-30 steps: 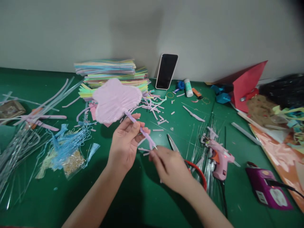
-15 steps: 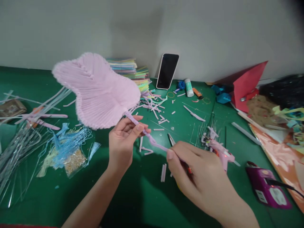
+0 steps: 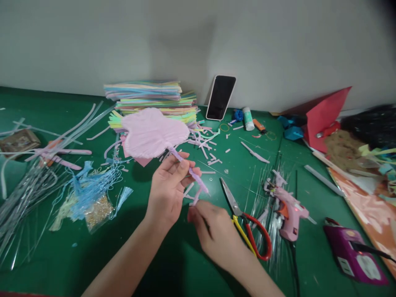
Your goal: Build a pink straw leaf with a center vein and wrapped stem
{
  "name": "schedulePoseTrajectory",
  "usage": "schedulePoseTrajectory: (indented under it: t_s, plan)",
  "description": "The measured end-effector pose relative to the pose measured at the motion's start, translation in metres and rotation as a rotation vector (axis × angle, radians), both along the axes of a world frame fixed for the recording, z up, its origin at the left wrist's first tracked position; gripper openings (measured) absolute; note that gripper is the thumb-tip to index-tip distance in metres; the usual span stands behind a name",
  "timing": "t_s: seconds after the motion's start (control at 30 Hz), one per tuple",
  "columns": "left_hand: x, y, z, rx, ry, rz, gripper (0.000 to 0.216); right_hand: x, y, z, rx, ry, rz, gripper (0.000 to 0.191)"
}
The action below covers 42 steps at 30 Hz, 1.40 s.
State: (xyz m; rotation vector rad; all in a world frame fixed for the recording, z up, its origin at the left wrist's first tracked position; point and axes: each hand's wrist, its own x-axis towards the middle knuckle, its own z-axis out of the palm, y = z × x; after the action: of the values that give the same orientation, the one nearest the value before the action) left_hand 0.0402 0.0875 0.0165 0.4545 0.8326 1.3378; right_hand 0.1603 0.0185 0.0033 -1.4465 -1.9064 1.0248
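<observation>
My left hand [image 3: 167, 189] is closed on the stem of a pale pink, wavy-edged fan [image 3: 151, 132] made of pipe cleaners. The stem [image 3: 198, 180] is wrapped in lilac and slants down to the right beyond my fingers. A loose length of lilac pipe cleaner [image 3: 196, 195] runs from near the stem's lower end, and my right hand [image 3: 213, 225] pinches it. Just right of that hand lie scissors [image 3: 232, 200] with red and yellow handles, on the green table [image 3: 167, 264].
Bundles of coloured pipe cleaners [image 3: 148, 88] and a propped phone [image 3: 221, 97] stand by the wall. A pink glue gun [image 3: 291, 210] and purple device [image 3: 354, 251] lie right. Blue tassels [image 3: 89, 185], a bead bag [image 3: 98, 211] and clear strips [image 3: 21, 218] lie left.
The fan has dropped lower and tipped flatter. My right hand has moved left and down, bending the pipe cleaner round near the stem's end and uncovering the scissors.
</observation>
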Motion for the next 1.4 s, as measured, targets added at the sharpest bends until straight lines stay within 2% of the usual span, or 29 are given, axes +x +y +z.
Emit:
schedulePoseTrajectory:
  t_s: [0.13,0.23,0.33,0.47,0.57,0.67,0.77,0.83,0.93,1.07,1.17,1.3,1.4]
  plan:
    - [0.002,0.004,-0.012,0.093,0.261,0.087,0.018,-0.013,-0.01,0.018,0.021,-0.034,-0.055,0.027]
    - [0.001,0.004,-0.017,0.174,0.439,0.118,0.015,0.002,0.0,0.034,0.129,-0.133,-0.092,0.027]
    - [-0.001,0.003,-0.016,0.199,0.506,0.071,0.013,0.028,0.018,0.042,0.247,-0.234,-0.104,0.03]
    - [-0.007,0.003,-0.008,0.136,0.358,-0.086,0.017,0.059,0.036,0.037,0.301,-0.256,-0.083,0.031]
    - [-0.009,0.004,-0.001,0.047,0.145,-0.106,0.021,0.064,0.036,0.023,0.274,-0.217,-0.042,0.028]
    - [-0.004,0.005,0.003,-0.017,0.015,-0.051,0.026,0.045,0.025,0.006,0.243,-0.208,-0.002,0.027]
    - [0.002,0.004,0.001,-0.018,0.032,0.023,0.024,0.014,0.009,-0.004,0.196,-0.188,0.015,0.024]
    - [0.005,0.002,0.0,0.01,0.121,0.061,0.021,-0.003,0.0,-0.003,0.184,-0.132,-0.014,0.023]
    - [0.006,-0.002,-0.001,0.1,0.311,0.119,0.017,-0.011,-0.005,0.013,0.21,-0.089,-0.051,0.024]
    - [0.001,-0.005,0.003,0.219,0.512,0.142,0.014,0.014,0.008,0.043,0.312,-0.166,-0.094,0.028]
    - [-0.004,-0.006,0.007,0.197,0.463,0.058,0.014,0.041,0.024,0.053,0.322,-0.188,-0.094,0.029]
    - [-0.008,-0.005,0.013,0.124,0.249,-0.019,0.02,0.062,0.035,0.04,0.26,-0.083,-0.039,0.025]
    - [-0.008,-0.001,0.014,0.093,0.139,-0.021,0.022,0.056,0.031,0.021,0.211,-0.025,-0.014,0.025]
